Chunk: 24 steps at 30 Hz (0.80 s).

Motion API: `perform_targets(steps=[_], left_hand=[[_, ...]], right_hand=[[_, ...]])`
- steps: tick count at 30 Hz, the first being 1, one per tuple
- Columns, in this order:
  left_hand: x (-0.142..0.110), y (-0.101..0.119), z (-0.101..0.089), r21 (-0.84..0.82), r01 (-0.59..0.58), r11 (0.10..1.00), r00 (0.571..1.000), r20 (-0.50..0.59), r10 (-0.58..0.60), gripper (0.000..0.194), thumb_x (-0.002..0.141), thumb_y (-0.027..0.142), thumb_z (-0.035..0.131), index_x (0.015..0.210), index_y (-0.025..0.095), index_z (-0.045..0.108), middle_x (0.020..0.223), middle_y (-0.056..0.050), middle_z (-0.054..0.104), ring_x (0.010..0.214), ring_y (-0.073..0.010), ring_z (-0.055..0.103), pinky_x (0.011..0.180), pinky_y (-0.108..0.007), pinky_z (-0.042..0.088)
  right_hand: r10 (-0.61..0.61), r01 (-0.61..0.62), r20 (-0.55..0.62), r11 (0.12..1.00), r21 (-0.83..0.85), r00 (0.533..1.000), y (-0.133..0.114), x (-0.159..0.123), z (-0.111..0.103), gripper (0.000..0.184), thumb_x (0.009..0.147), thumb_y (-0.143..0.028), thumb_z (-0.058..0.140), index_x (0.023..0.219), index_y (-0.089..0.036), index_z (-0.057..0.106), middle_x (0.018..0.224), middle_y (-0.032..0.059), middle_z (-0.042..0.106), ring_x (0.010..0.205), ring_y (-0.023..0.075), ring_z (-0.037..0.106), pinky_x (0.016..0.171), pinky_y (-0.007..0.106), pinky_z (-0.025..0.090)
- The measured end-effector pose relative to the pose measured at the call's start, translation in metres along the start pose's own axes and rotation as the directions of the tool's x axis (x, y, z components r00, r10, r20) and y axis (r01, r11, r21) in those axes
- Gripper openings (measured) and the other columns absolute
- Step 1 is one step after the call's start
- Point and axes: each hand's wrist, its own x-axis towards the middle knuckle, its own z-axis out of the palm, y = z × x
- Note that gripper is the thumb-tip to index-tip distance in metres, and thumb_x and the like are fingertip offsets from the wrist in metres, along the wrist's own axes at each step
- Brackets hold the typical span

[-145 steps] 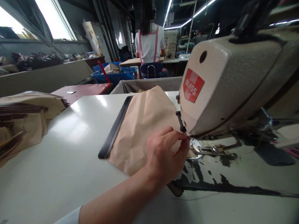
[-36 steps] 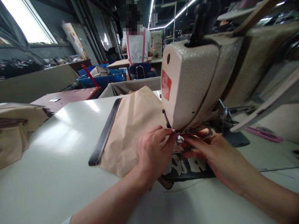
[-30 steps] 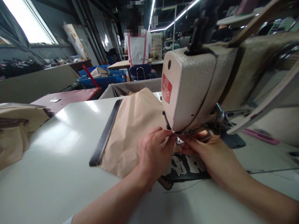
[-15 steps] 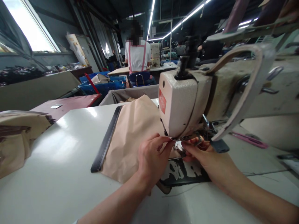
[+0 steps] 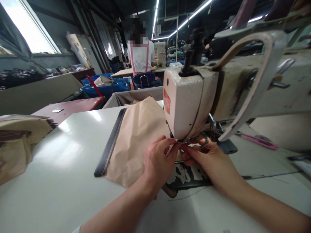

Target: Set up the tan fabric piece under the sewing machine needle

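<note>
A beige fabric piece (image 5: 138, 136) with a dark strip (image 5: 110, 142) along its left edge lies on the white table (image 5: 60, 181), running under the head of a cream sewing machine (image 5: 187, 103). My left hand (image 5: 157, 161) rests on the fabric's near corner, thumb and fingers pinched together just below the needle area. My right hand (image 5: 209, 158) reaches in from the right under the machine head, its fingers curled and meeting the left hand's fingertips. What the fingertips pinch is too small to make out.
A stack of beige and dark fabric pieces (image 5: 17, 142) sits at the table's left edge. Behind are a maroon surface (image 5: 70, 106), blue crates (image 5: 107, 85) and a seated person (image 5: 141, 55) with their back turned. A pink strip (image 5: 259, 142) lies right of the machine.
My right hand has come in under the machine head to meet the left, which stayed pinched at the needle. The view has pulled back and shifted right.
</note>
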Motion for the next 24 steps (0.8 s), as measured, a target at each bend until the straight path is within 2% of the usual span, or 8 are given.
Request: perform_targets(steps=[4,7,16,21,24], left_hand=[[-0.001,-0.001,0.001,-0.020,0.013,1.000,1.000,-0.003,-0.013,0.014,0.083,0.022,0.061,0.077,0.014,0.071,0.062,0.002,0.053,0.051,-0.0077,0.043,0.049,-0.020,0.032],[-0.001,-0.003,0.002,-0.041,0.008,0.999,1.000,-0.006,-0.008,0.014,0.083,0.022,0.063,0.076,0.014,0.071,0.061,0.003,0.051,0.049,-0.0073,0.041,0.047,-0.021,0.031],[-0.001,-0.003,0.000,-0.132,0.025,0.991,0.999,0.034,-0.020,0.010,0.081,0.017,0.063,0.076,0.014,0.072,0.064,0.000,0.055,0.053,-0.0090,0.047,0.052,-0.021,0.038],[0.001,-0.003,0.001,-0.130,0.013,0.991,1.000,0.018,-0.011,0.011,0.081,0.017,0.064,0.073,0.014,0.071,0.065,0.000,0.056,0.053,-0.0090,0.046,0.051,-0.021,0.037],[0.001,-0.001,0.000,-0.110,0.002,0.994,1.000,0.005,-0.002,0.012,0.081,0.017,0.063,0.071,0.014,0.069,0.063,0.001,0.055,0.053,-0.0087,0.046,0.051,-0.021,0.037]], right_hand=[[-0.072,0.057,-0.105,0.989,-0.138,0.992,-0.007,-0.001,0.000,0.021,0.073,-0.032,0.066,0.056,-0.021,0.062,0.055,-0.0010,0.063,0.058,0.0180,0.063,0.051,0.024,0.045],[-0.113,0.086,-0.150,0.980,-0.179,0.982,-0.007,0.000,0.000,0.020,0.070,-0.032,0.066,0.053,-0.022,0.060,0.051,-0.0029,0.060,0.057,0.0179,0.062,0.049,0.023,0.044],[-0.206,0.156,-0.125,0.933,-0.325,0.970,0.006,0.003,-0.010,0.028,0.073,-0.046,0.061,0.060,-0.021,0.065,0.061,0.0002,0.066,0.065,0.0210,0.062,0.056,0.027,0.044],[-0.252,0.192,-0.104,0.897,-0.398,0.962,0.004,0.004,-0.018,0.022,0.077,-0.034,0.057,0.057,-0.023,0.059,0.058,-0.0021,0.062,0.061,0.0195,0.059,0.057,0.028,0.042],[-0.250,0.197,-0.093,0.901,-0.386,0.964,0.001,0.004,-0.017,0.021,0.079,-0.034,0.055,0.062,-0.023,0.062,0.063,-0.0018,0.066,0.065,0.0198,0.061,0.061,0.029,0.043]])
